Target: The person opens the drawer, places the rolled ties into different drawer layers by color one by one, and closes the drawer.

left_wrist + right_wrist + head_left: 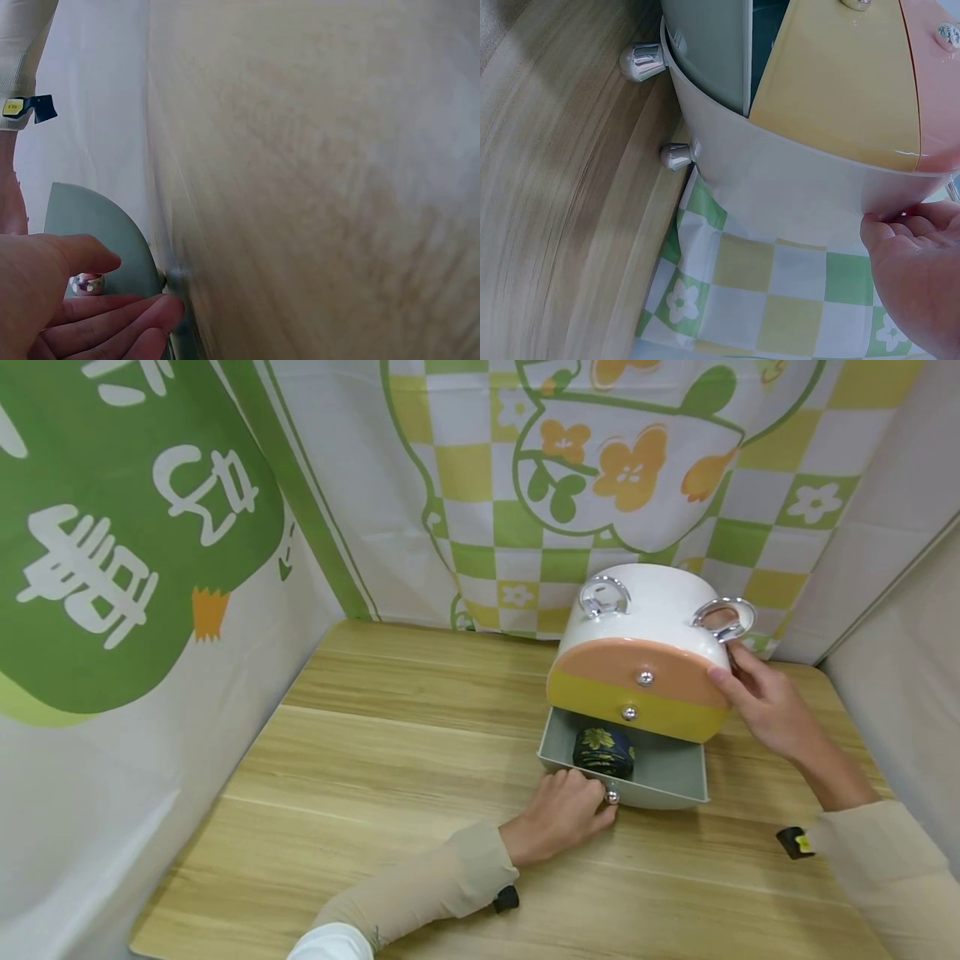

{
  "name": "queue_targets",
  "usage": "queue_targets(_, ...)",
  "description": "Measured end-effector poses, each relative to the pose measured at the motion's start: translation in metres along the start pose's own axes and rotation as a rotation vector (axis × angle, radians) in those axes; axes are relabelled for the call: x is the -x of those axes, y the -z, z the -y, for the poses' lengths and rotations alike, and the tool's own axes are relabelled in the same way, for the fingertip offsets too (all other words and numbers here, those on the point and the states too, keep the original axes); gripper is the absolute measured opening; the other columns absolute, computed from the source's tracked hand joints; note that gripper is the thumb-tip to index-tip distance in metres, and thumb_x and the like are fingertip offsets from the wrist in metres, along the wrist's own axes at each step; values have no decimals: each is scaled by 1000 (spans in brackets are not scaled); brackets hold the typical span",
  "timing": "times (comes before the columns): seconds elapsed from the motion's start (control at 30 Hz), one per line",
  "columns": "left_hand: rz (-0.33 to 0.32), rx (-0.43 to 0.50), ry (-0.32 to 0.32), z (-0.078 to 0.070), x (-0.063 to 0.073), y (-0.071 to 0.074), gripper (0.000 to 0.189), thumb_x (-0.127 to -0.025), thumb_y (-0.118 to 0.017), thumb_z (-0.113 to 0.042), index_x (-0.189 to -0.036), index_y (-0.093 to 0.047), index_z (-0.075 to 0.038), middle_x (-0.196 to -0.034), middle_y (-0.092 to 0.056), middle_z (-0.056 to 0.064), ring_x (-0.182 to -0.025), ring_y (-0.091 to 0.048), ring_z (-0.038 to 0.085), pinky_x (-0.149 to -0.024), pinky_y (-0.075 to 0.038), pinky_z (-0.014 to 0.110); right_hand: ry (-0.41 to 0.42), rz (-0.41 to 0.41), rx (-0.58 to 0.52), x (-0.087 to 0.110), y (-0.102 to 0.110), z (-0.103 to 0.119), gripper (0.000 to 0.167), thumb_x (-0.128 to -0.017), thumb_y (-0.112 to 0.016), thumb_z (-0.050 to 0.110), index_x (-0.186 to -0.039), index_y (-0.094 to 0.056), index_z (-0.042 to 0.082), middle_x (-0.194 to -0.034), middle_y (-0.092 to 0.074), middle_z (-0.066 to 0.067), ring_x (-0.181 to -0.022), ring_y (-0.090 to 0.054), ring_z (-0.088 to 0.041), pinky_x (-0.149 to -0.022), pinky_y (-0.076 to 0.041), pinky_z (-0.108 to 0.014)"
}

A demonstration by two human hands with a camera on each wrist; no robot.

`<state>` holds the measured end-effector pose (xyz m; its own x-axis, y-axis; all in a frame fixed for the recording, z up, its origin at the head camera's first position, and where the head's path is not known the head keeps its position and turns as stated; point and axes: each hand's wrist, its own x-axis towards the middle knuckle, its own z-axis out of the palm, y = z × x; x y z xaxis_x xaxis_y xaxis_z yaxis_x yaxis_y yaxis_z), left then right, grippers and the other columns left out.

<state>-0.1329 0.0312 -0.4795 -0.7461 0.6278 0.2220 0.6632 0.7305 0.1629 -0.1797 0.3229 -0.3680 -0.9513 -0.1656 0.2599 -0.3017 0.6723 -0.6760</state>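
Observation:
A small drawer box [660, 602] with a white shell and silver ring ears stands on the table. Its orange top drawer [600, 660] and yellow middle drawer [585, 695] are closed. The grey-green bottom drawer [675, 785] is pulled out; inside lies a rolled dark-blue bundle [603, 752] with a yellow flower print. My left hand [562, 814] pinches that drawer's silver knob [88, 284] between thumb and fingers. My right hand [772, 702] grips the box's right side below the ring ear, thumb at the front edge, fingertips against the shell in the right wrist view.
The wood-grain table [360, 760] extends to the left and front of the box. Behind it hangs a green-and-yellow checked cloth [472, 510]. A white curtain with a green print [217, 410] borders the left side. Silver feet [641, 61] raise the box.

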Motion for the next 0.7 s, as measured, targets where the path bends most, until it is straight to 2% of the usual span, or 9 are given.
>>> queue_targets(0.07, 2, 0, -1, 0, -1, 0, 44, -101, -67, -37, -60, -54, -26, -57, -50, -8, -51, -48, 7, -42, -38, 26, 0, 3, 2, -1, 0, 0, 65, -111, -53, 30, -168, -25, 13, -163, -38, -31, -143, -47, -40, -92, -33, 6)
queue_targets(0.2, 11, 12, -1, 0, -2, 1, 42, -100, -68, -37, -61, -56, -27, -56, -48, -10, -52, -47, 6, -42, -36, 24, -11, 9, 2, 0, 1, 0, 66, -111, -52, 31, -168, -23, 13, -164, -37, -31, -141, -45, -51, -91, -33, 6)
queue_targets(0.33, 6, 29, 2, 0, -3, 2, 43, -99, -69, -37, -60, -55, -28, -56, -47, -11, -52, -46, 5, -41, -34, 23, -19, 8, 1, 0, 1, 0, 67, -111, -52, 31, -168, -22, 13, -164, -36, -32, -141, -44, -53, -91, -32, 7)
queue_targets(0.5, -16, 43, 12, 0, -4, 1, 47, -99, -68, -38, -57, -47, -28, -55, -45, -12, -51, -46, 5, -40, -33, 23, -26, 5, 6, 0, 1, 1, 67, -111, -52, 32, -168, -23, 13, -164, -36, -31, -141, -44, -54, -90, -32, 7)
queue_targets(0.7, -50, 76, 64, -3, -4, 0, 57, -100, -66, -47, -53, -42, -26, -52, -45, -11, -49, -46, 5, -40, -32, 23, -24, 12, -1, 0, 1, 1, 67, -111, -51, 32, -168, -22, 13, -164, -35, -31, -142, -43, -54, -91, -32, 6)
